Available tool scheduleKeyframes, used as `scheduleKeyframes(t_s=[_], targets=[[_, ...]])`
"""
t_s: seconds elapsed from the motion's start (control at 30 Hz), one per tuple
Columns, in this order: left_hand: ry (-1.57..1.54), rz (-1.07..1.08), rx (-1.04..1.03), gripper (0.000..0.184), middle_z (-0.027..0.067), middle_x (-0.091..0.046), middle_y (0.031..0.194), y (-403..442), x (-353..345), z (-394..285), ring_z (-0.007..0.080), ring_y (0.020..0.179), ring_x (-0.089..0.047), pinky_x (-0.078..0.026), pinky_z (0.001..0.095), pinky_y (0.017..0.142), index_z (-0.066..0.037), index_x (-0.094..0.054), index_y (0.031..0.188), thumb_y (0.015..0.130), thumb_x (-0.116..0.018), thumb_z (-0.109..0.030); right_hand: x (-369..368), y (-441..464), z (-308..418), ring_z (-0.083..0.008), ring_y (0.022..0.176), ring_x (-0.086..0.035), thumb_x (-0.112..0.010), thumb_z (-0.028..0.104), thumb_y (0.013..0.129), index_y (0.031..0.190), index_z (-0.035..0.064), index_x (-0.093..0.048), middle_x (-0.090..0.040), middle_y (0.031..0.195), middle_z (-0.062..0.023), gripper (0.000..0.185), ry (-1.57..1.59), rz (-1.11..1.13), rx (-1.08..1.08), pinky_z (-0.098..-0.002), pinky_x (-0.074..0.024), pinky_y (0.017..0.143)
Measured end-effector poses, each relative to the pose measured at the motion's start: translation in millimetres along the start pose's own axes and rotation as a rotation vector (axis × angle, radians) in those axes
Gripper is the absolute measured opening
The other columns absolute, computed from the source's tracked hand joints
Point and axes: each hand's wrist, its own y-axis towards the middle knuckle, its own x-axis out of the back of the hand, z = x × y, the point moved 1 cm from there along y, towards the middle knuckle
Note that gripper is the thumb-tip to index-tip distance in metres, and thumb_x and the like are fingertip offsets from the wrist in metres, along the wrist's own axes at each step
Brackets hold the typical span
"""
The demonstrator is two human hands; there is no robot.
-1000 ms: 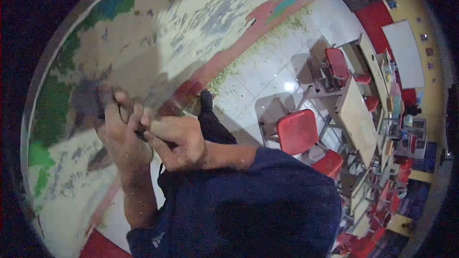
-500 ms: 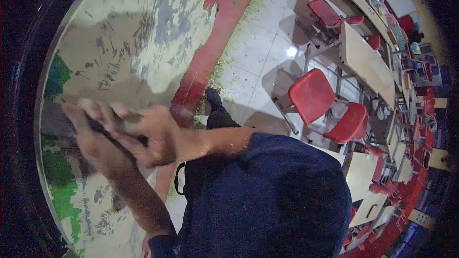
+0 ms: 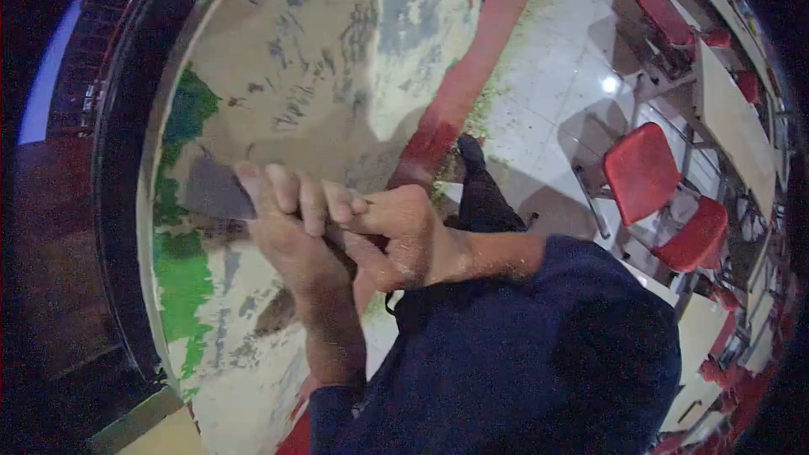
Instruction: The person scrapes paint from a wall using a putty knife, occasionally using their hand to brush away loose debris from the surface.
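A flat grey blade, apparently a paint scraper (image 3: 215, 190), sticks out past my fingers against a wall (image 3: 404, 59) with patchy cream, grey and green paint. My left hand (image 3: 291, 236) is closed around the scraper near its blade. My right hand (image 3: 400, 232) is closed just behind it, pressed against the left hand and apparently gripping the handle end. The fingers of both hands overlap, so most of the handle is hidden. Green paint (image 3: 185, 278) covers the wall's edge beside the blade, and a red band (image 3: 472, 76) runs along its base.
Flakes of paint (image 3: 493, 109) litter the tiled floor (image 3: 548, 93) along the wall. My foot (image 3: 470, 150) stands close to the red band. Red chairs (image 3: 642, 173) and pale desks (image 3: 737, 122) are on the right. A dark frame (image 3: 126, 227) borders the wall on the left.
The view has shifted, so wall, chairs and hands appear farther right. The grey blade now shows clearly beyond my fingers, where the hands were blurred before. Both hands stay closed together.
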Motion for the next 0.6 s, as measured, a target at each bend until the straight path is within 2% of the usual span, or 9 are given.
scheduleKeyframes(t_s=[0.03,0.07,0.17,0.2,0.27,0.3,0.43,0.53,0.6], targets=[[0.046,-0.006,0.03,0.042,-0.002,-0.027,0.05,1,4,3,0.0146,0.043,-0.039,-0.046,0.0324,0.051,-0.014,-0.031,0.069,0.096,-0.028,-0.047,0,1,0,-0.0357,0.063,-0.058,-0.058,0.003,0.072,0.082,0.0027,-0.06,-0.056,0.071,-0.0167,0.01,0.033,0.029,-0.054,-0.0368,-0.0458,0.053],[-0.014,0.04,0.017,0.042,-0.0015,-0.028,0.049,10,7,2,0.0145,0.042,-0.04,-0.046,0.0321,0.05,-0.014,-0.032,0.069,0.096,-0.029,-0.046,1,5,2,-0.035,0.065,-0.059,-0.058,0.002,0.072,0.081,0.0028,-0.06,-0.058,0.074,-0.0164,0.009,-0.095,0.02,-0.022,-0.0352,-0.0465,0.054],[-0.19,0.11,-0.013,0.041,-0.0002,-0.03,0.051,12,-5,-16,0.0142,0.044,-0.041,-0.046,0.0322,0.052,-0.014,-0.032,0.069,0.096,-0.033,-0.044,1,19,5,-0.034,0.064,-0.06,-0.059,0.003,0.074,0.081,0.0033,-0.063,-0.058,0.072,-0.0165,0.008,-0.179,0.025,0.058,-0.0328,-0.0462,0.053],[-0.215,0.098,0.025,0.038,-0.0003,-0.032,0.052,10,-7,-17,0.0137,0.046,-0.042,-0.045,0.0315,0.054,-0.012,-0.037,0.072,0.096,-0.037,-0.042,-4,19,3,-0.036,0.055,-0.055,-0.059,0.011,0.075,0.068,0.0037,-0.057,-0.053,0.058,-0.0165,0.01,-0.088,-0.098,0.101,-0.0414,-0.043,0.049],[-0.117,-0.112,0.004,0.035,-0.0018,-0.033,0.053,7,-22,-17,0.0136,0.047,-0.043,-0.045,0.0305,0.055,-0.012,-0.041,0.075,0.096,-0.038,-0.04,5,12,7,-0.0355,0.055,-0.056,-0.06,0.011,0.074,0.067,0.0041,-0.056,-0.052,0.058,-0.0162,0.011,-0.068,-0.046,-0.044,-0.0407,-0.0432,0.05],[-0.076,-0.221,-0.01,0.034,-0.0025,-0.034,0.054,8,-25,-16,0.0135,0.047,-0.043,-0.044,0.03,0.055,-0.012,-0.042,0.077,0.096,-0.039,-0.039,7,15,9,-0.0347,0.055,-0.056,-0.06,0.012,0.074,0.066,0.0046,-0.055,-0.052,0.058,-0.0157,0.012,-0.103,-0.054,-0.03,-0.04,-0.0433,0.05],[-0.274,0.07,-0.037,0.029,-0.0056,-0.031,0.052,17,-9,-11,0.0073,0.041,-0.033,-0.035,0.023,0.044,-0.012,-0.044,0.084,0.097,-0.037,-0.037,13,19,9,-0.0326,0.053,-0.055,-0.06,0.011,0.072,0.068,0.0061,-0.053,-0.049,0.057,-0.014,0.01,-0.192,-0.03,0.017,-0.0387,-0.0428,0.049],[-0.186,-0.059,0.056,0.03,-0.006,-0.027,0.05,8,-19,4,0.0057,0.037,-0.026,-0.03,0.0222,0.039,-0.012,-0.043,0.086,0.097,-0.036,-0.039,25,4,8,-0.0328,0.053,-0.053,-0.059,0.01,0.071,0.071,0.0066,-0.052,-0.048,0.056,-0.0131,0.008,-0.142,0.046,-0.122,-0.0398,-0.0423,0.048],[-0.187,-0.007,-0.008,0.03,-0.006,-0.025,0.049,15,-21,1,0.0062,0.036,-0.024,-0.029,0.0228,0.039,-0.012,-0.043,0.085,0.097,-0.036,-0.039,24,11,8,-0.0329,0.053,-0.053,-0.059,0.008,0.071,0.072,0.0064,-0.052,-0.047,0.056,-0.0127,0.007,-0.178,-0.007,-0.028,-0.0402,-0.0419,0.048]])
